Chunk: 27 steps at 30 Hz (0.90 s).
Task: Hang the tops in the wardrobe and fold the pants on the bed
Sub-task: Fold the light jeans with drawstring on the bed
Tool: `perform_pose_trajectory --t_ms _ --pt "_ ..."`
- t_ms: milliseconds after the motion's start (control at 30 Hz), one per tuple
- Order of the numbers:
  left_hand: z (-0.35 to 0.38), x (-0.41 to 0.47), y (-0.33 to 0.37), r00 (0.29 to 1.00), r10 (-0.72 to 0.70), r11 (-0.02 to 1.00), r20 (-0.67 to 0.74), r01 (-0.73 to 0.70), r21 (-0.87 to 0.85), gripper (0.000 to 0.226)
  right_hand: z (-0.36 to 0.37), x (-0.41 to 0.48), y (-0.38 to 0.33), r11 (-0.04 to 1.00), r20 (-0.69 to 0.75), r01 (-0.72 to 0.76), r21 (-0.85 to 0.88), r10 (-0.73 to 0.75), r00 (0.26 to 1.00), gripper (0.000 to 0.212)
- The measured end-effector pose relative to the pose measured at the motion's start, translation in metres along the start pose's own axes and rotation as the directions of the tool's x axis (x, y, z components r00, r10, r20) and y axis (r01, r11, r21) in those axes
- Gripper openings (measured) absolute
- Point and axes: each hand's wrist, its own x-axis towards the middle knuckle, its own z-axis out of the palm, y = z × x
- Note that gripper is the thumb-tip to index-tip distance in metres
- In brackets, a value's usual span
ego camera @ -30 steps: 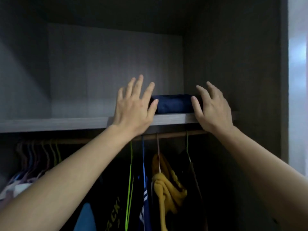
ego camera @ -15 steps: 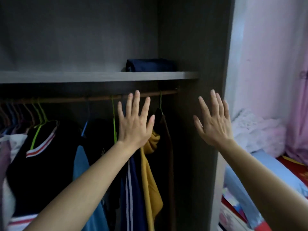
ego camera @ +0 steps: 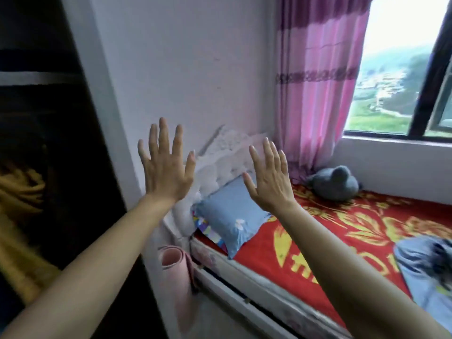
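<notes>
Both my arms are stretched out in front of me with fingers spread and nothing in them. My left hand (ego camera: 166, 165) is raised in front of the white wall beside the wardrobe (ego camera: 49, 143). My right hand (ego camera: 269, 177) hovers above the head end of the bed (ego camera: 354, 231), which has a red and yellow cover. A yellow top (ego camera: 19, 192) hangs in the dark wardrobe at the far left. A crumpled blue-grey garment (ego camera: 425, 263) lies on the bed at the right edge.
A blue pillow (ego camera: 227, 216) and white lace cloth (ego camera: 220, 162) lie at the bed's head. A grey plush toy (ego camera: 335, 182) sits by the pink curtain (ego camera: 318, 81) under the window (ego camera: 403, 69). A rolled pink mat (ego camera: 176, 272) stands between wardrobe and bed.
My hands left the folded navy pants on the wardrobe shelf and lowered, still spread. My view swung right from the wardrobe to the bed and window.
</notes>
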Motion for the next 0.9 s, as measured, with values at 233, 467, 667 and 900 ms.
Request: perform_pose_trajectory --t_ms 233,467,667,900 --pt "0.095 0.006 0.218 0.979 0.157 0.971 0.129 -0.130 -0.202 0.066 -0.043 -0.081 0.223 0.962 0.047 -0.201 -0.187 0.213 0.976 0.069" --pt "0.188 -0.009 0.411 0.898 0.362 0.886 0.249 -0.249 -0.393 0.067 -0.058 -0.174 0.394 0.829 0.061 -0.447 -0.336 0.493 0.868 0.070" --pt "0.270 0.007 0.573 0.852 0.491 0.768 0.182 -0.325 -0.552 0.065 -0.065 -0.205 0.532 0.692 0.064 -0.529 -0.491 0.635 0.770 0.072" --pt "0.360 0.013 0.739 0.729 0.657 0.643 0.192 -0.409 -0.647 0.062 -0.065 -0.221 0.676 0.541 0.034 -0.591 -0.598 0.754 0.656 0.073"
